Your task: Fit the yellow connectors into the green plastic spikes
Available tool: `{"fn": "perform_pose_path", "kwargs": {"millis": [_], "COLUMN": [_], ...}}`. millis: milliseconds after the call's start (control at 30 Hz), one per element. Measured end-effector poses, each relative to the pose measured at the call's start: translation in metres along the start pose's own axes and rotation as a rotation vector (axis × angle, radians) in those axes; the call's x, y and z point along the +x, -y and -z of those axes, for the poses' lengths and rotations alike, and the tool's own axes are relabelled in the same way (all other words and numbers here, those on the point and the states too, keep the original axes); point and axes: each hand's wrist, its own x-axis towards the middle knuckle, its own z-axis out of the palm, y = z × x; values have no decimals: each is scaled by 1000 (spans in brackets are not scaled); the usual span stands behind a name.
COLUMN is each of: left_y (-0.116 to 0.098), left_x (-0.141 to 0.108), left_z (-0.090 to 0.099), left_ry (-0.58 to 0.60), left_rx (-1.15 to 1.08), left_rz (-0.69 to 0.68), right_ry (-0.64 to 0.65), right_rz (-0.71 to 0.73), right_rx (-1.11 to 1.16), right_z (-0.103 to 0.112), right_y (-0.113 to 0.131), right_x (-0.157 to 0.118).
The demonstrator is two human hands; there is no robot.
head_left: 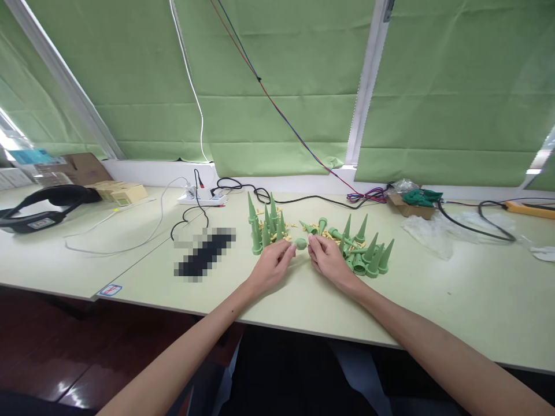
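Note:
My left hand (272,264) is closed in a pinch on a green plastic spike (300,244), whose rounded end points towards my right hand. Closed fingertips on my right hand (328,261) face that end, with a tiny yellow piece (308,245) just showing at them; its shape is mostly hidden. Beyond my left hand, several green spikes (266,236) stand upright in a group. More green spikes (373,257) stand or lie on their sides by my right hand. Small yellow pieces (326,230) are scattered between and behind these groups.
The pale table (277,306) has its front edge close to me. A power strip (202,199) and black cables (303,200) run along the back. A dark headset (47,208) sits far left. On the right are a small cardboard box (410,207) and clear plastic bags (429,234).

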Motion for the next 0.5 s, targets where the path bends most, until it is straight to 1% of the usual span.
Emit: {"fn": "perform_pose_path", "kwargs": {"millis": [67, 133, 200, 300, 500], "left_y": [-1, -2, -2, 0, 0], "left_x": [1, 1, 1, 2, 2], "left_z": [1, 3, 3, 2, 2], "left_ry": [22, 38, 54, 57, 42], "left_rx": [-28, -68, -86, -63, -14], "left_rz": [26, 70, 86, 59, 14], "right_ry": [3, 31, 63, 78, 76], "right_rz": [16, 43, 73, 97, 94], "right_rx": [1, -18, -48, -79, -83], "right_z": [-1, -1, -1, 0, 1], "right_y": [2, 5, 7, 8, 7], "right_x": [0, -1, -2, -4, -4]}}
